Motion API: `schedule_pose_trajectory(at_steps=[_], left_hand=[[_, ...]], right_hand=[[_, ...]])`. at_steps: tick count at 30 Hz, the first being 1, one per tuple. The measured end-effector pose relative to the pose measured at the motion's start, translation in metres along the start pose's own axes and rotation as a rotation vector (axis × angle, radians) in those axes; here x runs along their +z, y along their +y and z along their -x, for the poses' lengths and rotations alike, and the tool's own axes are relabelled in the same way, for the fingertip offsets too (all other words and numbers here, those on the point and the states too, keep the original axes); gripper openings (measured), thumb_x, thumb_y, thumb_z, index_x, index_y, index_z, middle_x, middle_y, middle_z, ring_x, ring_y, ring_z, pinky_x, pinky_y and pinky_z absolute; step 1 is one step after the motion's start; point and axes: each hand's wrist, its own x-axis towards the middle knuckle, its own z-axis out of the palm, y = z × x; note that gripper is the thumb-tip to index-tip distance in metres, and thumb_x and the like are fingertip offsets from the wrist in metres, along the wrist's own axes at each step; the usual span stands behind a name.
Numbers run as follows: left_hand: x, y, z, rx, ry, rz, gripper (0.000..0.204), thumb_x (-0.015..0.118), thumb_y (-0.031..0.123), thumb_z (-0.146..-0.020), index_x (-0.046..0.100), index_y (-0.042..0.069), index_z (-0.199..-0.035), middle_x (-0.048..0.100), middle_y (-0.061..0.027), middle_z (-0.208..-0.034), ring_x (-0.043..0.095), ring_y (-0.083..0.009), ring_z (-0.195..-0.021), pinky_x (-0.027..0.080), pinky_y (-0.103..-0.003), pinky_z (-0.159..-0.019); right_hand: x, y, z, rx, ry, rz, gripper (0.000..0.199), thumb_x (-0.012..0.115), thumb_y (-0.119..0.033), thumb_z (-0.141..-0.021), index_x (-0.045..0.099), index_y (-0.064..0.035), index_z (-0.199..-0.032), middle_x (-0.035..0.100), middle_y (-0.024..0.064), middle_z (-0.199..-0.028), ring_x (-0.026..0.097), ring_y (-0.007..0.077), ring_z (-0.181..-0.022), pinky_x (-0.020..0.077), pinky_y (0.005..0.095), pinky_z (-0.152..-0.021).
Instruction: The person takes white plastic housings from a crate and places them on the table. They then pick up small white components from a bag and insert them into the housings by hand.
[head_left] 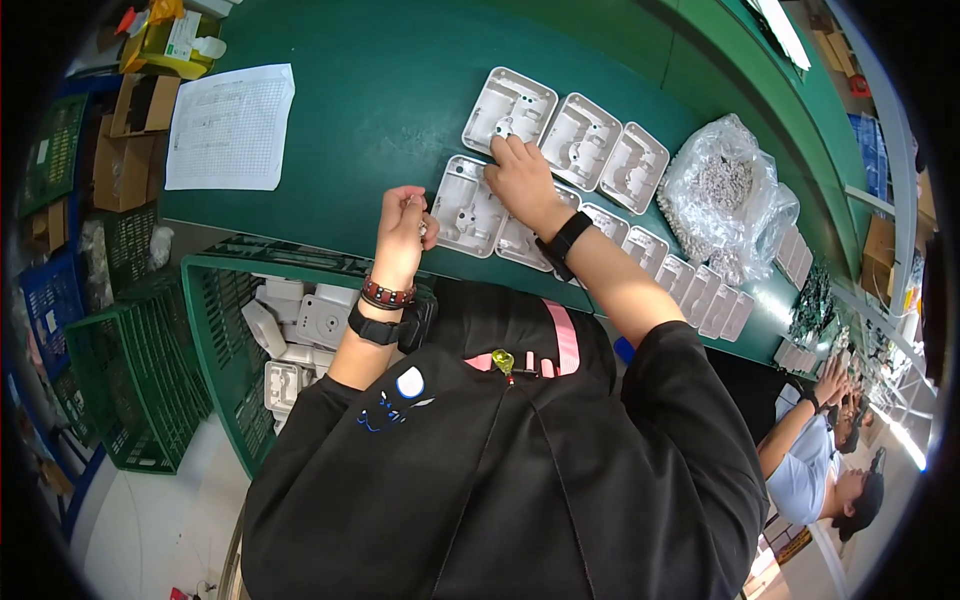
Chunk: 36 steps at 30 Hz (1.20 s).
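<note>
Right hand [522, 182], fingers bunched, touches white piece [503, 127] inside far-left housing [497, 92]; clamping cannot be told. Left hand [402, 222] curls around tiny parts [422, 229], nearer and left of that housing. Parts bag [690, 165] lies right of it; right forearm [625, 285] partly hides near-row housings [522, 243].

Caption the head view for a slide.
Right hand at an open white housing on a green table, left hand curled nearby, clear bag of small parts to the right.

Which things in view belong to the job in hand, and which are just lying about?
Likely part of the job:
open white plastic housings, one under the right grip
clear plastic bag of small pale parts
white casings in the green crate

Likely just lying about:
gridded paper sheet
cardboard boxes
other crates at far left
</note>
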Motion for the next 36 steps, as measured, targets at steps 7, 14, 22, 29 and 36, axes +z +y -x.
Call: schedule_pose_trajectory(at_steps=[7,14,22,29,36], left_hand=[[-0.01,0.013,0.004,-0.021,-0.122,-0.056,0.02,0.041,0.012,-0.089,0.045,0.001,-0.105,0.046,-0.0025,-0.076,0.034,-0.0044,-0.047,0.027,-0.018,-0.041],[0.001,0.016,0.009,0.06,-0.116,-0.06,0.02,0.042,0.013,-0.089,0.046,0.001,-0.105,0.048,-0.0024,-0.071,0.033,-0.0036,-0.046,0.026,-0.018,-0.04],[0.003,0.004,0.014,0.01,-0.212,0.057,0.016,0.046,0.012,-0.087,0.049,0.001,-0.098,0.056,-0.0054,-0.072,0.033,-0.0019,-0.043,0.025,-0.016,-0.038],[0.029,0.002,0.02,-0.007,-0.348,-0.169,0.014,0.046,0.008,-0.086,0.05,0.001,-0.097,0.058,-0.006,-0.073,0.043,-0.0043,-0.048,0.033,-0.017,-0.043],[0.074,0.015,0.03,0.036,-0.485,-0.395,0.015,0.048,0.003,-0.082,0.05,0.0,-0.096,0.061,-0.0082,-0.079,0.057,-0.011,-0.072,0.043,-0.022,-0.067]], right_hand=[[0.006,-0.006,-0.001,-0.122,-0.029,0.132,0.008,0.052,-0.015,-0.064,0.058,-0.0107,-0.061,0.044,0.0027,-0.082,0.044,0.0172,-0.082,0.0342,0.0275,-0.07],[0.009,-0.002,-0.001,-0.079,-0.049,0.118,0.01,0.051,-0.014,-0.066,0.059,-0.0098,-0.064,0.047,0.0029,-0.088,0.044,0.0177,-0.087,0.0343,0.0284,-0.074],[-0.019,-0.003,0.029,-0.03,0.075,-0.064,0.016,0.057,-0.011,-0.066,0.063,-0.0111,-0.08,0.049,0.0054,-0.099,0.044,0.0221,-0.096,0.0348,0.0326,-0.079],[-0.08,-0.04,0.048,0.273,0.203,-0.598,0.014,0.064,-0.01,-0.066,0.061,-0.0099,-0.08,0.048,0.0057,-0.095,0.044,0.0247,-0.089,0.0352,0.035,-0.075],[-0.096,-0.007,0.075,0.273,0.239,-0.731,0.015,0.068,-0.009,-0.061,0.061,-0.0096,-0.074,0.049,0.0034,-0.091,0.043,0.0224,-0.086,0.0349,0.0338,-0.075]])
